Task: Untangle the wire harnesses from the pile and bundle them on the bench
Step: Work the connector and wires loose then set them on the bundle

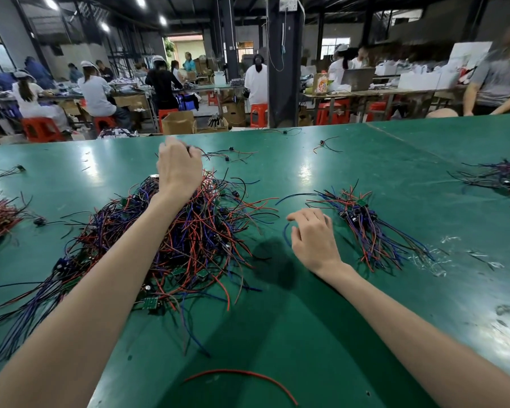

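Head view showed a green worktop point(336, 304) with a big pile point(165, 245) of red, blue and black harnesses left of centre. The left hand point(178, 169) was raised above the pile's far side, clenched on a small dark part with wires trailing from it. The right hand point(312, 240) hovered just over the worktop, fingers loosely curled, grasping nothing, beside a blue wire point(286, 234). Just right of it lay a smaller bundle point(368, 228). A loose red wire point(248, 378) lay near the front edge.
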Demonstrator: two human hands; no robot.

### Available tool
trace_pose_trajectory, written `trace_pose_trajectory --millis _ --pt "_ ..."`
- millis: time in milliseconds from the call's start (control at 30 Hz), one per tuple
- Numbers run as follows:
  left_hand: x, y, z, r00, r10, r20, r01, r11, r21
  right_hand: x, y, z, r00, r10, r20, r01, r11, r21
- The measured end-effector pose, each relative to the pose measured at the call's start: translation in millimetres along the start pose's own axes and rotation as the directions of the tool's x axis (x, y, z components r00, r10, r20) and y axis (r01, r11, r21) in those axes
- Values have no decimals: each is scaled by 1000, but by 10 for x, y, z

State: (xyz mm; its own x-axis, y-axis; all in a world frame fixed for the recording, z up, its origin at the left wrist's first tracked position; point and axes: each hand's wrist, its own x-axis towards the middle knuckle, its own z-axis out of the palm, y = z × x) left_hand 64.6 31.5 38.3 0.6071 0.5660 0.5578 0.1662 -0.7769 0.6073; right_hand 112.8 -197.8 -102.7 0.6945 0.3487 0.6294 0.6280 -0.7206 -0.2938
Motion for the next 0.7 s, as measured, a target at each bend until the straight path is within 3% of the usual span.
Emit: trace_pose_trajectory --millis 67,100,167,233,300,367,433,533,633,700 --pt "48 177 -81 998 -64 23 68 959 -275 5 -85 -45 996 -10 -84 20 993 117" --pt "38 269 -114 992 -109 71 129 879 -459 7 -142 -74 996 -8 -90 27 977 210" --pt "-54 432 -150 951 -179 253 310 575 -757 -7 -279 -149 998 37 57 -60 869 491" --pt "-215 535 -120 870 -197 452 490 244 -837 -39 -435 -234 934 55 354 -312 610 728" --pt "-415 535 1 778 -176 603 613 6 -790 -83 -555 -285 813 -19 582 -557 266 787" --pt "-625 494 158 686 -130 716 684 -220 -696 -115 -628 -322 685 -140 715 -727 -65 683" --pt "-796 447 310 619 -74 782 703 -391 -594 -146 -667 -359 590 -294 752 -802 -321 504" --pt "-921 380 492 560 -45 827 699 -510 -501 -177 -718 -370 558 -353 751 -794 -490 359" --pt "-1015 345 594 524 -47 850 732 -486 -478 -188 -789 -308 550 -157 820 -734 -559 386" --pt "-1063 347 633 501 -50 864 752 -469 -463 -188 -804 -271 512 -77 856 -745 -536 398"
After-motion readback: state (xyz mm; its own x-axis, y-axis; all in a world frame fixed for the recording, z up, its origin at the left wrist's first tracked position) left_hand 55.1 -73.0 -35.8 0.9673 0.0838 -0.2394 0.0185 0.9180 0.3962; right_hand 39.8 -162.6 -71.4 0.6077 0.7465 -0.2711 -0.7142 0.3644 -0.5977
